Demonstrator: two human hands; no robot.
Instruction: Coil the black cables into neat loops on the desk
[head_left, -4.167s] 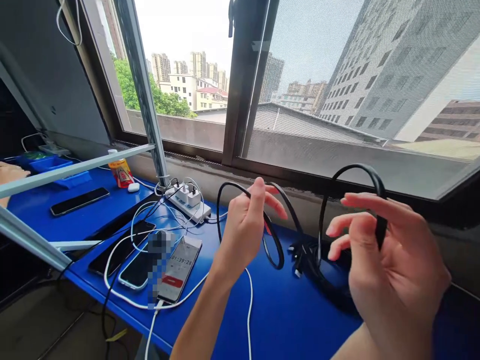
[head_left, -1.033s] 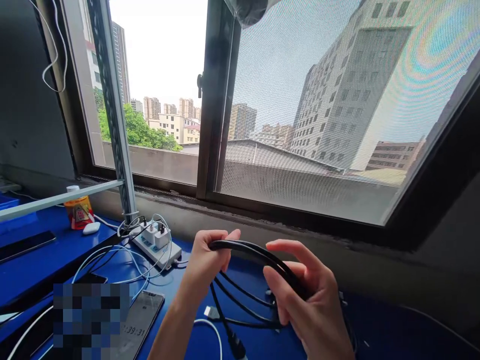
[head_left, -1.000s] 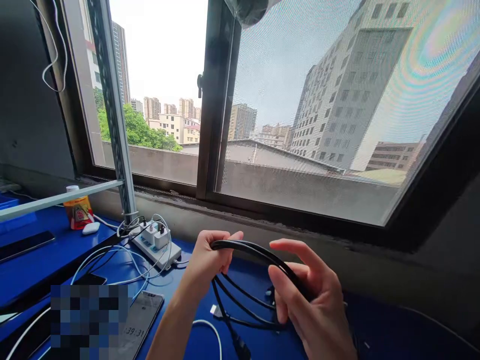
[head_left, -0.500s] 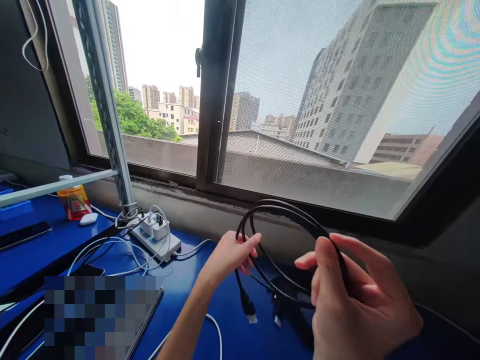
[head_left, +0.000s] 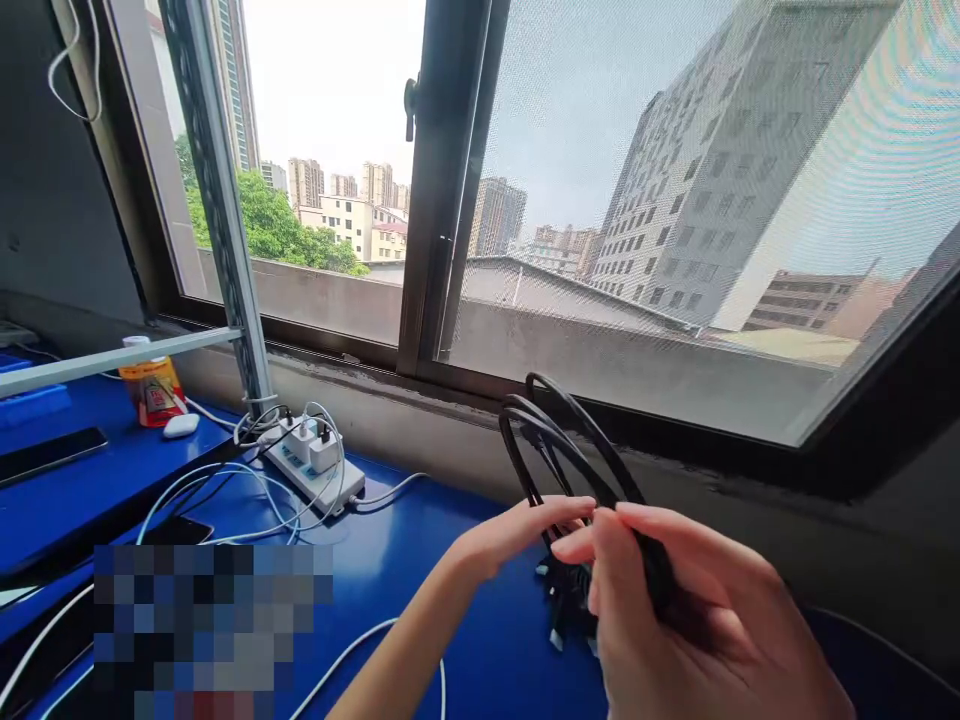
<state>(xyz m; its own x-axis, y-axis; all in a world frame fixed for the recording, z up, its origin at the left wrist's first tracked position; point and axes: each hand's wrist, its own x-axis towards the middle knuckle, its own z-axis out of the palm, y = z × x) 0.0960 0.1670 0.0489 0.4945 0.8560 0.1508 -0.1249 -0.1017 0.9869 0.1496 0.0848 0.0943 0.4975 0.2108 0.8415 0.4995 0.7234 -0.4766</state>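
A black USB cable (head_left: 581, 440) is gathered in several loops that stand up in front of the window wall. My right hand (head_left: 697, 610) is closed around the bundled strands, thumb and forefinger pinching at the top. My left hand (head_left: 517, 530) reaches in from the left, its thumb stretched across the strands until it meets the right fingertips. The strands pass behind that thumb; the other left fingers are mostly hidden. Below the hands, dark cables with metal plugs (head_left: 556, 638) lie on the blue table (head_left: 397, 560), partly covered by my right hand.
A white power strip (head_left: 330, 480) with chargers and tangled cables stands by a metal shelf post (head_left: 217, 200). To the left are an orange-red pouch (head_left: 154, 390), a white earbud case (head_left: 181, 427) and a black phone (head_left: 52, 455). A white cable (head_left: 352, 645) curves across the table.
My left hand has moved right, up to my right hand. The wide cable loops are drawn closer together and narrower. The plug that hung below my left hand is out of sight there.
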